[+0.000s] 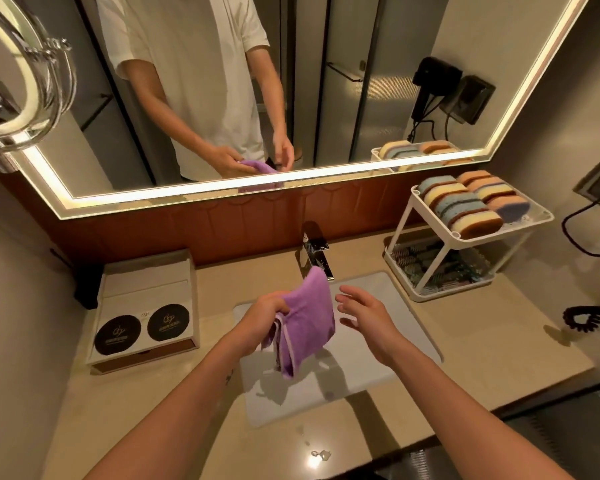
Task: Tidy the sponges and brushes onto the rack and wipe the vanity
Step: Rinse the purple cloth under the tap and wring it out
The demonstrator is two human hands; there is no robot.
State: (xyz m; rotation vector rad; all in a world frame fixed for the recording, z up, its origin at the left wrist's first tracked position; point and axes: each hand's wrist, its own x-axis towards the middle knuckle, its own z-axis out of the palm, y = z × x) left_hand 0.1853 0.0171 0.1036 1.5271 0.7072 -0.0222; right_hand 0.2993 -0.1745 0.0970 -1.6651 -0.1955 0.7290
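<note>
Cloth, purple, one: hung bunched and folded over the sink, clear of the basin, its upper corner standing just in front of the faucet.

Left hand: fingers curled round the cloth's left edge, gripping it.

Right hand: released, fingers loosely spread, just beside the cloth's right edge and apart from it, holding nothing.

Rack, white, two tiers: stood on the vanity to the right of the sink, near the wall.

Sponges, pastel layered, several: lay on edge in two rows on the rack's top tier, touching one another.

Lower tier contents: dark, bristly-looking items lay there; whether they were brushes could not be told for certain.

Box, white, with two black round discs on its lid: sat on the vanity to the left of the sink.

Coiled cord, black: hung at the far right above the vanity top.

Mirror, lit along its edge: showed the person in a pale shirt, both hands at the cloth, and a second view of the sponges.
</note>
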